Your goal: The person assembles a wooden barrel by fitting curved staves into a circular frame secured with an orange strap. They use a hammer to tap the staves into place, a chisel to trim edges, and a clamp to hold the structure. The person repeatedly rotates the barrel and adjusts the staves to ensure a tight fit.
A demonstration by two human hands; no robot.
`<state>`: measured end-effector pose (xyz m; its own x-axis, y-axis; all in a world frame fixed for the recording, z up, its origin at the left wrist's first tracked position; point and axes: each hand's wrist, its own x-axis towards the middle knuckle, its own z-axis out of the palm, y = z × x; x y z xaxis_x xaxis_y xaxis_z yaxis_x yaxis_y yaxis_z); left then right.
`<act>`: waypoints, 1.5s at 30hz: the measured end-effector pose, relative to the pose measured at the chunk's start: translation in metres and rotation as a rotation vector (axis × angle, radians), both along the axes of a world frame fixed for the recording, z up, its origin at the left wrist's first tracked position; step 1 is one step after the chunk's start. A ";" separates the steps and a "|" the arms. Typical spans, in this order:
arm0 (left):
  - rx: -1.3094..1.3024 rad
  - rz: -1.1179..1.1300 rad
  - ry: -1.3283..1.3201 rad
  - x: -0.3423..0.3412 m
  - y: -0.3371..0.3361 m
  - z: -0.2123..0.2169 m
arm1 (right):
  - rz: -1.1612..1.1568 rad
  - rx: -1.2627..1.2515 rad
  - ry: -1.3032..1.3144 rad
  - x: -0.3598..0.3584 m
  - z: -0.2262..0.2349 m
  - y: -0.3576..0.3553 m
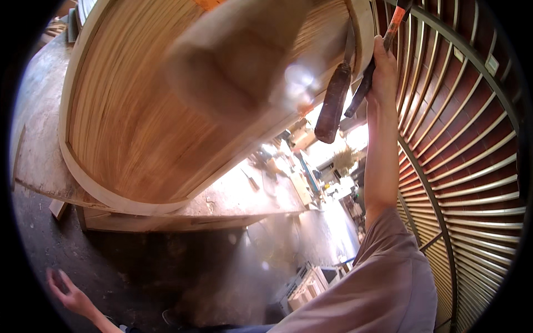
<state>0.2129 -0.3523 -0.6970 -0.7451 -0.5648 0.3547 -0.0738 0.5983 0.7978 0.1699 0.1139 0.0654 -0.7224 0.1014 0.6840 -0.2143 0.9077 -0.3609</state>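
Note:
My right hand [382, 69] is raised high, fingers closed around a slim tool with an orange shaft and black grip [362, 93]. Just left of it, a dark brown wooden-handled tool [333, 105] points handle-down, its metal blade running up along the edge of a big curved wooden shell [127, 127]. The shell is made of thin strips with a pale rim and lies on a worn workbench [233, 194]. My left hand [68, 294] hangs low at the bottom left, fingers spread, holding nothing. A blurred tan wooden block [239, 61] sits close to the camera in front of the shell.
A curved metal grille of pale slats [472, 161] fills the right side. Small tools and wood scraps litter the far end of the bench [288, 166]. A pale crate-like box [308, 288] stands on the dark floor below.

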 end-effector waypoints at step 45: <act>-0.389 -0.449 0.762 -0.055 0.250 0.607 | 0.123 0.171 0.138 -0.018 -0.049 -0.013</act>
<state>0.1584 -0.1019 -0.0900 -0.3556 -0.0244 0.9343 0.6816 0.6772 0.2771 0.1522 0.1007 0.0161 -0.6207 -0.1070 0.7767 -0.3635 0.9170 -0.1642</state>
